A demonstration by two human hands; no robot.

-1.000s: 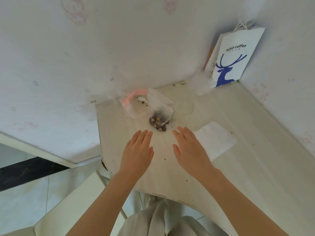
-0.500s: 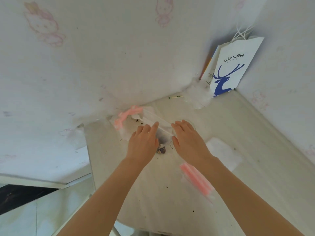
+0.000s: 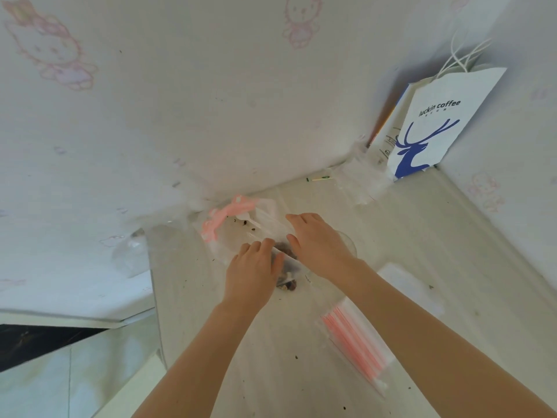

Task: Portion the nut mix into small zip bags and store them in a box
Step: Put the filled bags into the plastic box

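A clear zip bag (image 3: 241,224) with a pink zip strip lies on the pale table (image 3: 271,357) near the wall. Dark nut mix (image 3: 287,286) sits in its near end. My left hand (image 3: 251,271) lies over the bag's near part, fingers curled down on the plastic and thumb beside the nuts. My right hand (image 3: 321,247) holds the bag's right edge between fingers and thumb. A stack of small zip bags (image 3: 354,342) with pink strips lies to the right, under my right forearm.
A white flat lid or box (image 3: 413,286) lies right of the hands. A white paper coffee bag (image 3: 437,125) stands in the far corner, crumpled clear plastic (image 3: 361,184) before it. A clear bowl rim (image 3: 351,244) shows behind my right hand. Crumbs dot the table.
Both hands moved forward from hovering over the table and now hold the nut mix bag. The view tilted, so the stack of small bags came into sight.
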